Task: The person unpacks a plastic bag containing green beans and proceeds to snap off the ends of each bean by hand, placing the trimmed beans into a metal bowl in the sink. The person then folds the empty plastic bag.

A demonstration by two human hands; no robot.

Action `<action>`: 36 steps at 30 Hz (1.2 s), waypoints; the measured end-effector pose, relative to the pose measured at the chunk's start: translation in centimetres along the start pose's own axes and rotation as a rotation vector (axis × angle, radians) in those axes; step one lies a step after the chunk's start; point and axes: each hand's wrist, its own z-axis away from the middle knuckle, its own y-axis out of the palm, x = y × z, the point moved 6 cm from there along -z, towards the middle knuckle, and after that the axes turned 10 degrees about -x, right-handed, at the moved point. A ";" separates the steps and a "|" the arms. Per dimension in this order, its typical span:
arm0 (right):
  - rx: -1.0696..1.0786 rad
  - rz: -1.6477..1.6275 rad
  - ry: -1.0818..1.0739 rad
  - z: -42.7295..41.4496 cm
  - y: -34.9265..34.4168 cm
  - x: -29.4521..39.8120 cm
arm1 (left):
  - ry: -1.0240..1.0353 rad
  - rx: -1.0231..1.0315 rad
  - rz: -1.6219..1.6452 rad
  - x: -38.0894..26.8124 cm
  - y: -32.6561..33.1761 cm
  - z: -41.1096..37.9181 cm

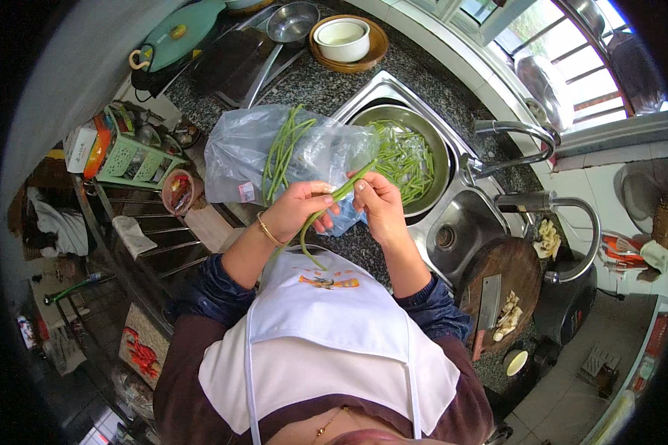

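Observation:
My left hand [306, 208] holds a few long green beans [312, 225], whose tails hang down in front of the white apron [334, 289]. At their upper end, the fingers of my right hand [377, 200] pinch the tips. Beneath and beyond the hands lies a clear plastic bag [228, 150] with a white label, and more long beans [284, 150] rest on it. To the right, a round metal basin [442, 161] sits in the sink, holding many short cut bean pieces [403, 156] in what looks like water. The bag's edge reaches over the basin's rim.
Two faucets [534, 133] arch over the steel sink [467, 233] at right. A round wooden chopping board [526, 278] carries a cleaver [488, 303] and pale chopped pieces [508, 317]. White bowls [342, 41] and a metal ladle [292, 25] stand at the back. A green basket [136, 158] is at left.

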 end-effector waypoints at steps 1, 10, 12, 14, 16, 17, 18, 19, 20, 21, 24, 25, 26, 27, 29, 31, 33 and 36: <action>0.017 -0.031 -0.018 0.1 -0.1 0.0 | -0.029 0.019 -0.013 0.1 0.0 0.1; -0.003 -0.041 -0.079 0.9 0.1 0.9 | -0.046 0.086 -0.287 0.9 0.2 0.0; -0.008 -0.067 -0.083 1.0 0.0 1.1 | -0.046 0.079 -0.301 0.6 0.4 -0.2; -0.004 -0.088 -0.080 1.2 -0.1 1.3 | -0.029 0.079 -0.241 0.2 0.7 -0.2; -0.023 -0.050 -0.128 0.9 -0.5 1.3 | 0.001 0.085 -0.105 -0.1 1.5 -0.2; -0.033 -0.030 -0.152 0.8 -0.7 1.4 | 0.047 0.116 -0.187 -0.1 1.8 -0.5; -0.052 -0.010 -0.166 0.8 -0.6 1.5 | 0.092 0.144 -0.269 0.1 2.0 -0.9; -0.071 0.010 -0.180 0.9 -0.5 1.8 | 0.138 0.172 -0.351 0.2 2.3 -1.2; -0.090 0.031 -0.195 1.0 -0.4 2.0 | 0.148 0.118 -0.337 0.2 2.2 -1.4; -0.086 0.327 -0.459 1.5 0.0 3.4 | 0.159 0.065 -0.323 0.2 2.3 -1.5; 0.023 0.984 -1.269 4.1 2.3 4.6 | 0.124 -0.106 0.075 1.0 1.9 -2.7; 0.134 1.000 -1.394 5.5 3.4 4.3 | 0.112 -0.094 0.035 1.7 0.5 -4.1; 0.175 0.936 -1.424 6.5 4.2 4.5 | 0.098 -0.078 -0.008 2.4 -0.8 -5.6; 0.207 0.879 -1.453 7.3 5.1 5.1 | 0.060 -0.140 0.113 2.1 -1.2 -5.6; 0.027 0.674 -1.111 4.8 3.1 4.5 | -0.019 -0.266 0.353 1.6 -1.7 -5.4; -0.220 0.231 -0.444 1.8 -0.6 0.7 | 0.078 -0.243 0.369 -0.3 -0.2 -4.0; -0.101 -0.129 -0.024 0.9 -1.1 -2.2 | 0.168 -0.197 0.320 -1.2 0.6 -3.6; 0.032 -0.128 0.351 2.0 1.0 -2.9 | 0.241 -0.161 0.134 -1.2 0.6 -3.4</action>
